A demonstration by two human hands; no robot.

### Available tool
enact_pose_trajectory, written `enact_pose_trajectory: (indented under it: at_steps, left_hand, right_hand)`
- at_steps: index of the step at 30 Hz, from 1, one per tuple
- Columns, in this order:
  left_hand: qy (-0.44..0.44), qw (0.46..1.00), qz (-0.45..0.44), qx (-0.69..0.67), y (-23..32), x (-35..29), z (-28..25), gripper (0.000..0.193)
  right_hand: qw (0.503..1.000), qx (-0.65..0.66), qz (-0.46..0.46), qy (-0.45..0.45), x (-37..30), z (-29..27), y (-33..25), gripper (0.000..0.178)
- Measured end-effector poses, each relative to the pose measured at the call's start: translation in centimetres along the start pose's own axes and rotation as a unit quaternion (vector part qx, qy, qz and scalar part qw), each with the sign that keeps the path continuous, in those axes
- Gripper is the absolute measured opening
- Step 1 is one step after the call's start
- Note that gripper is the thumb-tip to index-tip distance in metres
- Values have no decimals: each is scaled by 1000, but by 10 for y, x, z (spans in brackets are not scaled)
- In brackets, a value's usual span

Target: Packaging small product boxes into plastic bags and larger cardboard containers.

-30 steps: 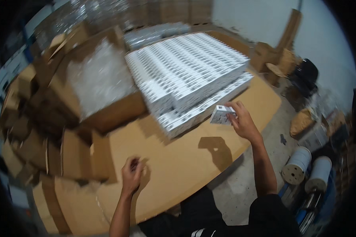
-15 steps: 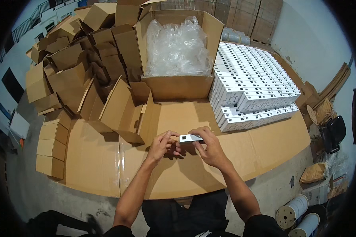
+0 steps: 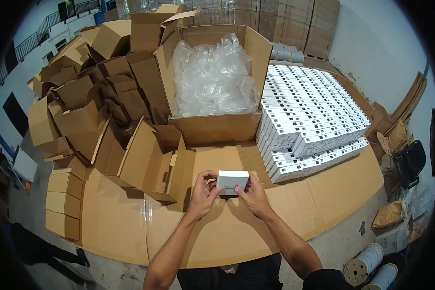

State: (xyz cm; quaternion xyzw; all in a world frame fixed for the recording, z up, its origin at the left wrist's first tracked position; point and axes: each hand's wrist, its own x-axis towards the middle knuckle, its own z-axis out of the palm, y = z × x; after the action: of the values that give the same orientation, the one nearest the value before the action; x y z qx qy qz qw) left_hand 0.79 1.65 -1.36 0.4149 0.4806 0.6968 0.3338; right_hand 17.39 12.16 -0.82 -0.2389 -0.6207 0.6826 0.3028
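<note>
Between my two hands is a small white box (image 3: 232,179), held above the cardboard-covered table with a broad printed face showing. My left hand (image 3: 204,193) grips its left edge, the thumb at the lower corner. On the other side, my right hand (image 3: 254,197) pinches the right edge, its thumb on the front face. To the right stand stacked rows of similar white boxes (image 3: 319,108) with dark squares on their edges. An open brown carton (image 3: 152,162) lies to the left of my hands.
A large carton (image 3: 212,128) of clear plastic bags (image 3: 215,77) stands at the back. Open brown cartons (image 3: 79,116) pile up at the left, above several closed ones (image 3: 63,205). Cable spools (image 3: 365,263) stand on the floor at right. A person's legs (image 3: 43,249) show at lower left.
The white box has turned from its narrow edge to its broad face. My left hand has closed on it, joining the right. The view has shifted, so the table appears lower.
</note>
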Motion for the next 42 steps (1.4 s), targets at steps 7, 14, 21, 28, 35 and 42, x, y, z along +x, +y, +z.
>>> enact_pose_trajectory:
  at_steps: [7,14,21,28,35,42]
  left_hand:
    - [-69,988,-90,107,7,-10,-12,44]
    - [21,987,62,148,58,12,-8,40]
    - [119,825,298,465,149,216,23,30]
    - [108,775,294,549,140,311,7,29]
    - [108,835,272,466,143,314,17,18]
    - [116,847,255,452,149,306,13,24]
  right_hand:
    - [991,-130,-32,-17,-1,-16,24,30]
    - [984,-166,-66,4,-4,-12,8,37]
    - [975,-205,-81,2,-9,-13,12,39]
    - [971,-222,-83,12,-12,-8,5,37]
    - [974,-211,-77,24,-10,-14,0,32]
    - [972,-216,-88,23,-13,-9,6,34]
